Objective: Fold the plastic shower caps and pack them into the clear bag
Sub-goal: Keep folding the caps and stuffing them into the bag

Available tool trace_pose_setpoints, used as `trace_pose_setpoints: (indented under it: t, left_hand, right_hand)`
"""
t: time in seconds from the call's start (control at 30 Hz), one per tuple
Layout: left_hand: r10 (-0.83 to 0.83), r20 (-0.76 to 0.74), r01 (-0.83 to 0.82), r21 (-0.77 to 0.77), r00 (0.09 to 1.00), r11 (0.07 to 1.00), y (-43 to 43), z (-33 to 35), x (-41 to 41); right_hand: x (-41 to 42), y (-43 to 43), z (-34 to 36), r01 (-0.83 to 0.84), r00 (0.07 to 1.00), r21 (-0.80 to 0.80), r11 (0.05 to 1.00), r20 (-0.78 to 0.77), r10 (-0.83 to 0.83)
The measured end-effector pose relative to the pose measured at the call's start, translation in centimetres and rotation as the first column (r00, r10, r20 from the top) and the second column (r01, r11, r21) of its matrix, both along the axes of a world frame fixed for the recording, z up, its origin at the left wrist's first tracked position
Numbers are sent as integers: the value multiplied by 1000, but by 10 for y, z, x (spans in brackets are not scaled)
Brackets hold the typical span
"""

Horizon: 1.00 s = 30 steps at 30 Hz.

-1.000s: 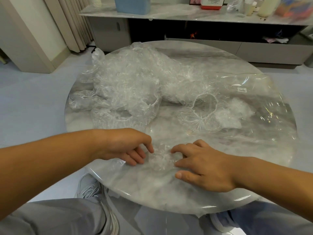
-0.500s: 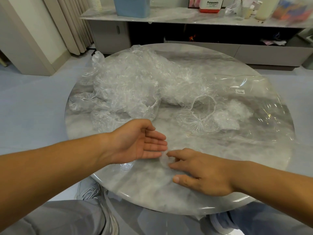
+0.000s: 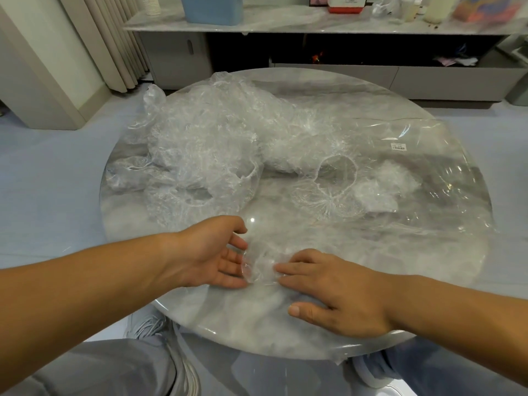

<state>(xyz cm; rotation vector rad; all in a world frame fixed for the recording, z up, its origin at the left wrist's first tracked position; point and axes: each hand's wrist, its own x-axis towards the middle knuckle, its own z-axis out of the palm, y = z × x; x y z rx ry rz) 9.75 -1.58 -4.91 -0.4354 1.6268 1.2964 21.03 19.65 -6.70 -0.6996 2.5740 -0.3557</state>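
A small folded shower cap [image 3: 260, 267] is pressed flat near the front edge of a round marble table [image 3: 285, 335] by the straight fingers of the right hand [image 3: 337, 295], which is laid palm down. The left hand [image 3: 208, 252] is seen open just beside it, palm turned inward, relaxed fingertips at the cap's left edge. Behind, a loose pile of caps [image 3: 205, 144] is heaped on the left. The clear bag [image 3: 434, 167] is spread on the right, with white bundles visible through it.
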Motion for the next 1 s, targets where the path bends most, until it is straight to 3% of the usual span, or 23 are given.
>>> trace_pose_setpoints:
  t: [0.27, 0.5, 0.67, 0.77, 0.83, 0.9, 1.0]
  left_hand:
    - [-16, -9, 18, 230, 1000, 973, 14, -2, 0]
    - [-59, -26, 64, 237, 998, 969, 22, -11, 5]
    - [-141, -39, 146, 229, 989, 962, 26, -9, 8]
    - [-171, -40, 176, 231, 984, 957, 29, -6, 7]
    - [-189, -31, 191, 238, 981, 952, 30, -5, 6]
    - [-209, -21, 208, 228, 978, 951, 29, -4, 5]
    - [-213, -14, 210, 228, 977, 951, 27, -2, 2]
  right_hand:
    - [2, -3, 0, -32, 996, 39, 999, -84, 35]
    - [14, 14, -2, 0, 997, -202, 979, -72, -15]
    - [12, 22, 5, 74, 960, -356, 932, -228, -163]
    - [2, 19, 15, 233, 953, -440, 867, -76, -294]
    - [-4, 20, 17, 263, 960, -365, 893, 5, -281]
    - [-5, 26, 14, 168, 982, -207, 964, -50, -182]
    - [-1, 36, 10, 83, 993, -60, 995, -74, -87]
